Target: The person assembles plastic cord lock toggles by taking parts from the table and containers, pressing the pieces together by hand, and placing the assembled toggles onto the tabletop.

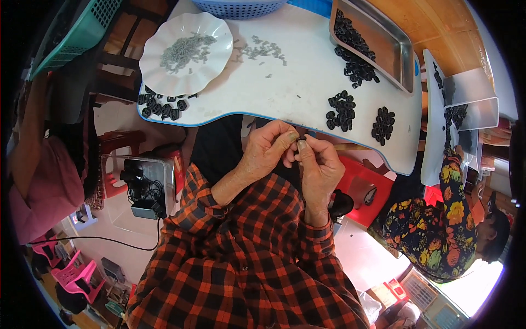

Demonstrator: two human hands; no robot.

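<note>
Just off the table's front edge, my left hand point(269, 149) and my right hand point(320, 165) meet with thumbs and fingers pinched together. Between the fingertips a small black part point(301, 139) shows, mostly covered, so its exact shape is hidden. On the white table point(263, 96) stands a scalloped white plate point(217, 68) that bears a heap of small grey pin-like pieces point(185, 52). More grey pieces point(263, 50) lie scattered beside it. Black ring-like parts point(342, 111) sit in a pile to the right, with another pile point(383, 126) nearby. Larger black pieces point(164, 108) lie by the plate's near side.
A metal tray point(404, 66) with black parts rests at the back right, a blue basket point(241, 10) at the back. At the right a person in a flowered top point(433, 230) works at another table. A clear bin point(118, 189) with a black cable stands at lower left.
</note>
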